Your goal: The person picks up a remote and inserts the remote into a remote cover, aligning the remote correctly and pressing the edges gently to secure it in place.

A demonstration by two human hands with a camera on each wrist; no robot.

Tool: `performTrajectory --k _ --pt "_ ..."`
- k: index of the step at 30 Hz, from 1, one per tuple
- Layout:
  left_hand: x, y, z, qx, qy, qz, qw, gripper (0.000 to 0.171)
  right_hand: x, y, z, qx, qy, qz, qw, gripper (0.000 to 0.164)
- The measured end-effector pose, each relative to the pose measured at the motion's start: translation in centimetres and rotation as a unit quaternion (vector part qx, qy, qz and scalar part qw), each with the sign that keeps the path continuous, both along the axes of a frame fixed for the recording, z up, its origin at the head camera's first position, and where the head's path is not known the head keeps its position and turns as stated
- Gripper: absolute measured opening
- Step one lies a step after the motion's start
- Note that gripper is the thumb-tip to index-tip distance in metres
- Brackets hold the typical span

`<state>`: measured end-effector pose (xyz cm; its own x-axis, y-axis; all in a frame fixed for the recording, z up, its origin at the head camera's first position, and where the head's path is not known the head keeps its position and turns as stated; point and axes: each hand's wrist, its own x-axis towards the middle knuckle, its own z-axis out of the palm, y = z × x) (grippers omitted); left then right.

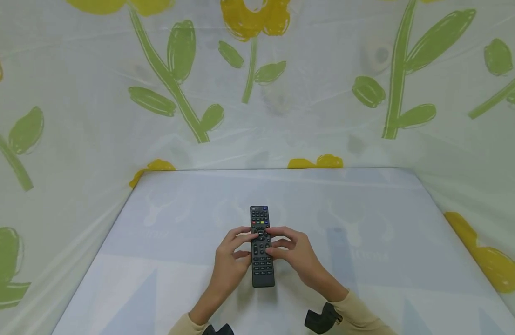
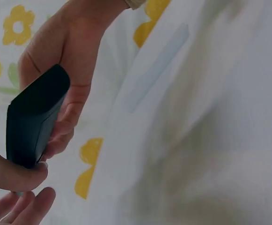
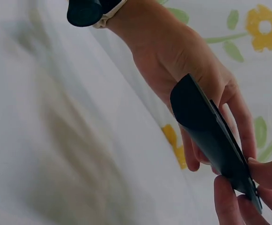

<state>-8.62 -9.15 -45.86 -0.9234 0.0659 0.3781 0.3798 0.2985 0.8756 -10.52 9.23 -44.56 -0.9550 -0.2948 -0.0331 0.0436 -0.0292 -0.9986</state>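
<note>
A black remote control [image 1: 262, 264] with rows of buttons is held upright, face toward the head camera, between both hands. At its left edge my left hand [image 1: 231, 260] grips it, with the thumb low on the side and a fingertip over the round button pad. From the right edge my right hand [image 1: 300, 257] pinches it, thumb and fingers against the side and front. In the left wrist view the remote's smooth end and back [image 2: 35, 117] show, the left thumb pressing it. The right wrist view shows its dark side [image 3: 210, 136] between the fingers of both hands.
Beneath the hands spreads a pale white-blue table [image 1: 190, 284], with soft shadows on it. A white curtain [image 1: 316, 93] printed with yellow flowers and green leaves surrounds it at the back and sides. Black wrist devices [image 1: 320, 318] sit at both beige sleeves.
</note>
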Motion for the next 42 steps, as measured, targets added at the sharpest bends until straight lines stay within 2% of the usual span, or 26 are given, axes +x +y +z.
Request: performTrajectory --k 9,14,18,22,26,30,32,34,36,39,42 --pt "-0.4 0.8 0.1 -0.047 0.081 0.02 0.9954 0.047 0.3 0.7 0.9 0.012 0.008 -0.016 1.0 0.044" --pt "-0.4 1.3 0.2 -0.047 0.132 0.014 0.99 0.047 0.5 1.2 1.0 0.019 0.011 -0.024 0.999 0.044" --pt "-0.1 2.0 1.7 -0.029 0.19 -0.012 0.9812 0.042 0.8 1.6 1.3 0.016 0.022 -0.036 0.999 0.044" --pt "0.2 2.6 3.2 -0.024 0.229 -0.037 0.9724 0.039 1.1 2.1 1.5 0.009 0.034 -0.049 0.998 0.043" --pt "0.1 3.1 3.7 -0.026 0.252 -0.051 0.966 0.039 1.4 2.7 1.8 0.012 0.051 -0.06 0.997 0.042" --pt "-0.3 3.4 3.3 -0.025 0.268 -0.061 0.9611 0.038 1.5 3.2 1.9 0.015 0.066 -0.066 0.996 0.042" --pt "-0.3 3.6 3.3 -0.023 0.269 -0.063 0.9607 0.038 1.6 3.4 1.9 0.016 0.068 -0.069 0.995 0.041" --pt "-0.7 3.8 2.5 -0.022 0.268 -0.065 0.9611 0.038 1.7 3.7 2.0 0.02 0.071 -0.07 0.995 0.041" --pt "-0.8 4.0 2.4 -0.02 0.266 -0.066 0.9616 0.038 1.8 4.0 2.0 0.023 0.074 -0.068 0.995 0.041" --pt "-0.7 4.3 2.5 -0.016 0.269 -0.068 0.9605 0.038 1.8 4.6 2.1 0.028 0.088 -0.059 0.994 0.039" --pt "-0.3 4.7 3.6 -0.013 0.277 -0.069 0.9584 0.038 1.8 5.2 2.1 0.04 0.103 -0.054 0.992 0.034"
